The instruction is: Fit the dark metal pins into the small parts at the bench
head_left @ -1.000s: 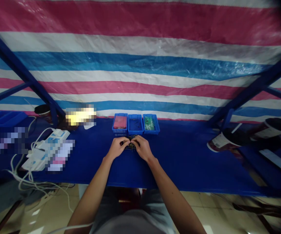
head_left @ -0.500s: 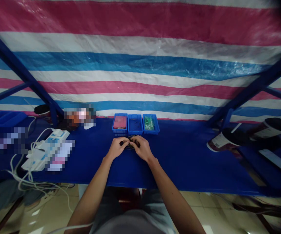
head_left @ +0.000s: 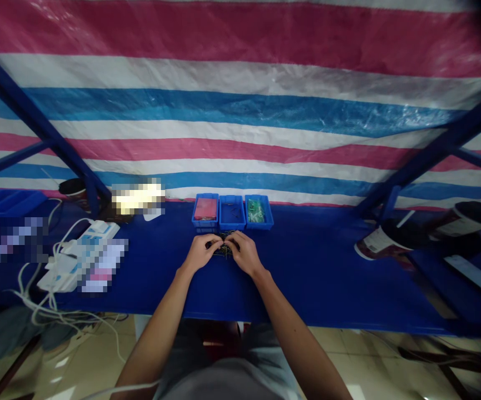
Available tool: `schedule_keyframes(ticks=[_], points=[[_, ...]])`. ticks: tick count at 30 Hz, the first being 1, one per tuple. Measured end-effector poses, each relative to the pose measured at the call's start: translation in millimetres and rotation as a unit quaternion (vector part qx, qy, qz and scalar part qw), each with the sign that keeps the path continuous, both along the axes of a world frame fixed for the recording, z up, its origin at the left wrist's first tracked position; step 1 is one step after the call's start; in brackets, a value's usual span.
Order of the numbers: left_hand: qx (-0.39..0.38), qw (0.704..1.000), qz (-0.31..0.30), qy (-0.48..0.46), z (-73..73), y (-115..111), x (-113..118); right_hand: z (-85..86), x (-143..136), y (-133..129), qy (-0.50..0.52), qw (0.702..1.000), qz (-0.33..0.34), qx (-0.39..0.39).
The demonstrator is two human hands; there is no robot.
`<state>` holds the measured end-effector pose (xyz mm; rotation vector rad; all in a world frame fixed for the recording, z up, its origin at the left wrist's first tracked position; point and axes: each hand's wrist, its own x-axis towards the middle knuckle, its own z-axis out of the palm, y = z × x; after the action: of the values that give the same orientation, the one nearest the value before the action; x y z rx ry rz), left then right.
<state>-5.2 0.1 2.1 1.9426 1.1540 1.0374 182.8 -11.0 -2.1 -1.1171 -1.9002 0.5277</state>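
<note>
Side by side on the blue table (head_left: 307, 266), my left hand (head_left: 200, 253) and my right hand (head_left: 245, 253) meet with fingertips pinched together. Between and under them lies a small pile of thin dark pieces (head_left: 225, 251), some with a yellowish glint. What the fingertips hold is too small to make out. Just beyond the hands stand three small blue bins in a row. The left bin holds flat pink pieces (head_left: 205, 209), the middle bin (head_left: 232, 225) a few thin dark pieces, and the right bin green and clear small pieces (head_left: 256, 211).
White power strips (head_left: 78, 255) with tangled cables lie at the left, near a blurred-out paper. Two large cups, one of them a near cup (head_left: 380, 241), and a phone (head_left: 476, 275) are at the right. Blue frame posts slant at both sides before a striped tarp (head_left: 240, 122).
The right hand's fingers have lifted and shifted slightly, showing more of the dark pile. The left hand stays about where it was. The blurred patch at the back left has turned bright yellow.
</note>
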Motion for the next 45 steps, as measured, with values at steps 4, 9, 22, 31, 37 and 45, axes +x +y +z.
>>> schedule_keyframes(ticks=[4,9,22,31,37,45], points=[[-0.004,1.0,0.002,-0.005,-1.5,0,0,-0.9,1,1,-0.009,1.0,-0.004,0.003],[-0.002,1.0,0.003,-0.005,-2.8,1,0,-1.7,1,1,-0.025,0.999,-0.021,0.01],[-0.009,1.0,0.002,-0.012,-2.0,1,0,0.7,5,2,0.045,0.992,-0.118,-0.025],[-0.006,1.0,0.016,0.0,-3.9,1,-2,22.6,16,33,0.09,0.965,-0.243,-0.043],[-0.006,1.0,0.021,-0.002,-3.4,2,-1,26.5,25,41,0.046,0.971,-0.228,-0.05],[-0.007,1.0,0.024,0.009,-6.6,2,-2,-7.9,68,-1,0.0,0.981,-0.158,-0.108]])
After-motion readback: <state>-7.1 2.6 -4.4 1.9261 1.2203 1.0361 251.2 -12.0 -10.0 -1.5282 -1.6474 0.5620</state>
